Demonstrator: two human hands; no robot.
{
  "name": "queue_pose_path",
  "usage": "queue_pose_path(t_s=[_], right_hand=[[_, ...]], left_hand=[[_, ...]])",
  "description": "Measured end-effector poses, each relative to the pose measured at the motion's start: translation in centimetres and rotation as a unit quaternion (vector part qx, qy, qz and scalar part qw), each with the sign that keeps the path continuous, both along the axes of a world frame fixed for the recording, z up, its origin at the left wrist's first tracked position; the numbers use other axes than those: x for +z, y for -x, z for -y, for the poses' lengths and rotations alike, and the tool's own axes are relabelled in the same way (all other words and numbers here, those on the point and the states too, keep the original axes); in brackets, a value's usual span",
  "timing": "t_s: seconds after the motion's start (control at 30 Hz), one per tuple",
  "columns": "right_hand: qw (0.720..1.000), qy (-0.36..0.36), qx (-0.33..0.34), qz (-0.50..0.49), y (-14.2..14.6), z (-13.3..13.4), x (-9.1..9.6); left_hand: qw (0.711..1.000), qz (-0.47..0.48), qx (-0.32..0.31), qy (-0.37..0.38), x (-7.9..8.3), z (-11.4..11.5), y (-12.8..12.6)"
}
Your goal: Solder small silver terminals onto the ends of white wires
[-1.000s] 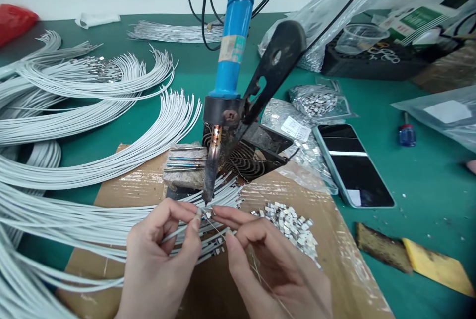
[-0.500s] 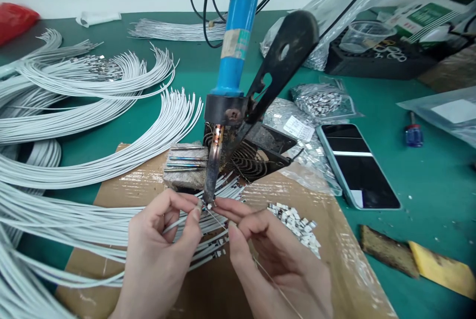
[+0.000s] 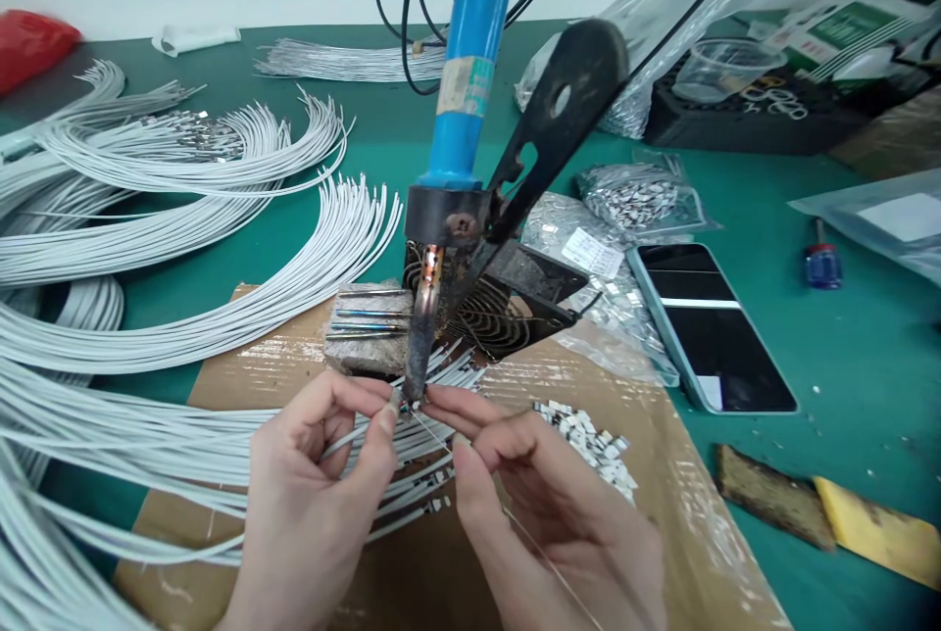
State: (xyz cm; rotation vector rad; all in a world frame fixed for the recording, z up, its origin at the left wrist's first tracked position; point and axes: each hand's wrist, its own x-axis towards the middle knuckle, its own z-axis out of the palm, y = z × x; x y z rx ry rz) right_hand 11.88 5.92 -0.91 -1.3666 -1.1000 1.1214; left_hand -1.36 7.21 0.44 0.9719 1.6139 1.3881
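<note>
A blue-handled soldering iron (image 3: 462,121) hangs tip-down in a black bracket (image 3: 559,112). Just left of its tip, my left hand (image 3: 316,494) pinches the end of a white cable (image 3: 351,438) between thumb and fingertips. My right hand (image 3: 566,513) is closed on a thin solder wire (image 3: 548,564), which runs from the tip area down past the palm. Its index and middle fingertips are beside a tiny white part (image 3: 416,406) under the iron's tip; whether they grip that part I cannot tell. Beneath both hands lie more white cables (image 3: 433,455) on brown cardboard (image 3: 662,533).
Bundles of white cables (image 3: 183,337) fill the left side. Small white parts (image 3: 588,445) are heaped right of my right hand. A block with metal rods (image 3: 368,347) stands behind the hands. On the right are a phone (image 3: 720,337), a screwdriver (image 3: 821,264) and a yellow sponge (image 3: 878,528).
The hands stay almost still at the iron's tip; my right hand has shifted very slightly right. The whole view has moved a few pixels. Both grips look the same.
</note>
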Motion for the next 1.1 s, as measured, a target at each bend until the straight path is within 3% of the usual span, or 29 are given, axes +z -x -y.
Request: queue_pose_path(t_s=[0.2,0.5,1.1], right_hand=[[1.000,0.000,-0.005,-0.003,0.11,0.03,-0.04],[1.000,0.010,-0.005,-0.017,0.17,0.14,0.19],[1.000,0.009,0.008,-0.008,0.01,-0.03,0.17]], left_hand=[[0.999,-0.021,-0.027,-0.008,-0.12,0.05,0.52],[1.000,-0.018,0.002,-0.004,0.30,-0.09,-0.18],[1.000,-0.017,-0.013,0.010,0.24,0.10,0.20]])
